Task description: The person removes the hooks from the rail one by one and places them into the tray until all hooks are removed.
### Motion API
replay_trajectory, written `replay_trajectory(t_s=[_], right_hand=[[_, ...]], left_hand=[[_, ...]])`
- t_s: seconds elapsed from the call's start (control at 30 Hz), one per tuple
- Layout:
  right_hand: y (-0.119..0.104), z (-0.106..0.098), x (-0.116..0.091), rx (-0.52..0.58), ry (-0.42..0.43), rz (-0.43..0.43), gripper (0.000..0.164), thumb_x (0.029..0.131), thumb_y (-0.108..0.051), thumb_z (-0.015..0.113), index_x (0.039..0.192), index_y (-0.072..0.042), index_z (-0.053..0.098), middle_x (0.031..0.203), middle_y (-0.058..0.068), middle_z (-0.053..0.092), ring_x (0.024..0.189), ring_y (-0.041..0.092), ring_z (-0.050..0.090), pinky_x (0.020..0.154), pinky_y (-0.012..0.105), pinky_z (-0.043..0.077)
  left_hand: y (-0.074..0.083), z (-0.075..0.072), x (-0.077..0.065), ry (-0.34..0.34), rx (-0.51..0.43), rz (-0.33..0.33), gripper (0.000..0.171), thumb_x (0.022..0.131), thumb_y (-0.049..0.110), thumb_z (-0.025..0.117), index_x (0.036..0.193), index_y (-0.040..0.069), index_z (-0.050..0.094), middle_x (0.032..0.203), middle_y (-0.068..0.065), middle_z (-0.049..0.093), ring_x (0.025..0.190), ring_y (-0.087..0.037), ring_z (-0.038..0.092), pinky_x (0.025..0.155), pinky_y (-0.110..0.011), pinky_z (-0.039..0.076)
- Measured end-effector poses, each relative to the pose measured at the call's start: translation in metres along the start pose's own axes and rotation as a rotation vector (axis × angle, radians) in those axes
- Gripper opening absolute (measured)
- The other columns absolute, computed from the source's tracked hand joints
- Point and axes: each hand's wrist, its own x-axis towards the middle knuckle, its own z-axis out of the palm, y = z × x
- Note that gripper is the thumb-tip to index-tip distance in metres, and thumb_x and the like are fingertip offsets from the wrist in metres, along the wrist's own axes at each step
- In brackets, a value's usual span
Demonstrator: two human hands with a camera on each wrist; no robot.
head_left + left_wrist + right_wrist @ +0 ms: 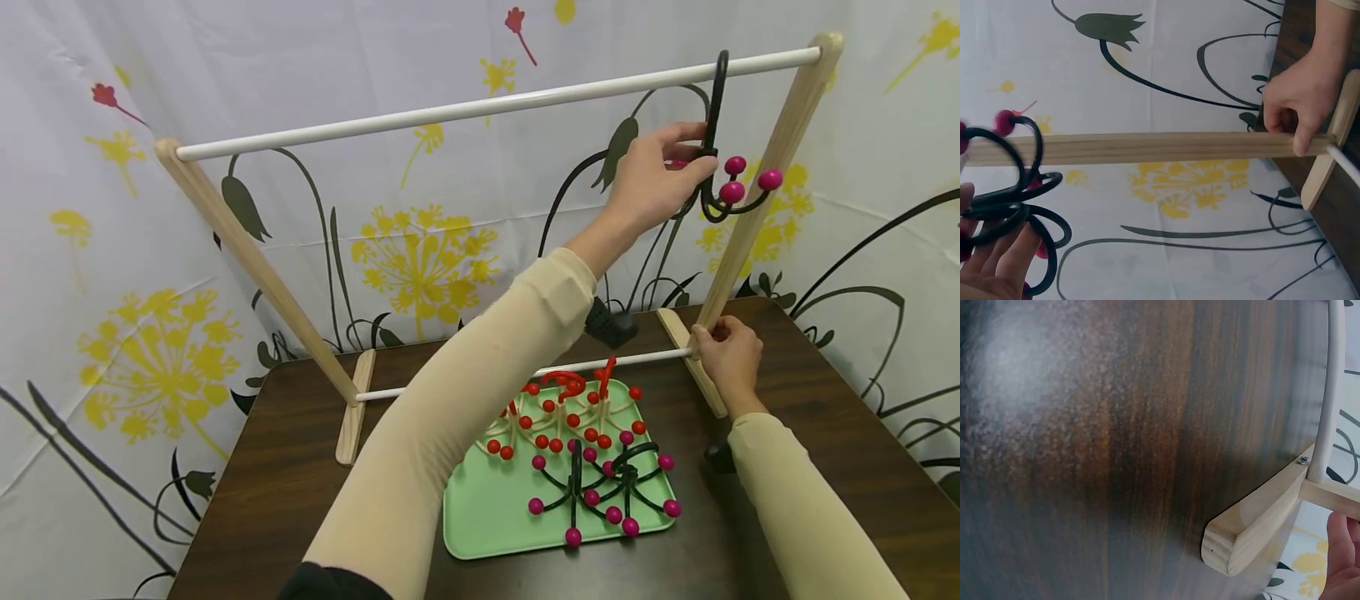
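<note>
My left hand (pixel 648 175) pinches the stem of a black multi-prong hook hanger (pixel 716 108) with pink ball tips at the upper right of the head view. The hanger's curved top loops over the white top bar (pixel 495 105) of a wooden rack, close to its right post (pixel 772 171). In the left wrist view its curved prongs (pixel 1038 147) spread in front of my fingers. My right hand (pixel 729 358) grips the foot of that post, thumb on the near side. In the right wrist view, part of the right hand (pixel 1341 556) shows beside the post.
A green tray (pixel 480 521) on the dark wooden table (pixel 247 483) bears more black hangers with pink balls (pixel 573 483) and several cream ones with red balls (pixel 558 408). A white lower bar (pixel 652 359) runs behind the tray. A flowered curtain (pixel 300 75) hangs behind.
</note>
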Motion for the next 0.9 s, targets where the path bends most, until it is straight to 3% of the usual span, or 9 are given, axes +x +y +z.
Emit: replay_trajectory(t_s=[0.13, 0.33, 0.9], right_hand=[[-0.002, 0.0, 0.001, -0.005, -0.009, 0.01, 0.033, 0.094, -0.025, 0.063, 0.105, 0.005, 0.066, 0.099, 0.024, 0.068, 0.093, 0.035, 0.06, 0.082, 0.046, 0.044], [-0.003, 0.001, -0.001, 0.001, -0.007, 0.01, 0.032, 0.093, -0.024, 0.063, 0.105, 0.005, 0.066, 0.098, 0.024, 0.068, 0.092, 0.035, 0.06, 0.082, 0.045, 0.044], [-0.005, 0.002, -0.003, 0.009, 0.01, -0.011, 0.029, 0.092, -0.021, 0.064, 0.102, 0.006, 0.066, 0.096, 0.024, 0.068, 0.089, 0.034, 0.059, 0.079, 0.042, 0.043]], left_hand=[[-0.002, -0.005, -0.001, 0.056, 0.035, 0.032, 0.036, 0.093, 0.016, 0.068, 0.128, 0.018, 0.063, 0.105, 0.006, 0.07, 0.091, -0.001, 0.063, 0.07, -0.012, 0.049], [-0.004, -0.013, 0.0, 0.083, 0.086, 0.033, 0.035, 0.092, 0.017, 0.07, 0.127, 0.019, 0.065, 0.103, 0.006, 0.07, 0.085, -0.003, 0.066, 0.069, -0.013, 0.049], [-0.001, -0.04, -0.013, 0.158, 0.017, 0.161, 0.033, 0.092, 0.011, 0.069, 0.125, 0.009, 0.067, 0.101, 0.001, 0.072, 0.085, -0.002, 0.067, 0.075, -0.012, 0.048]])
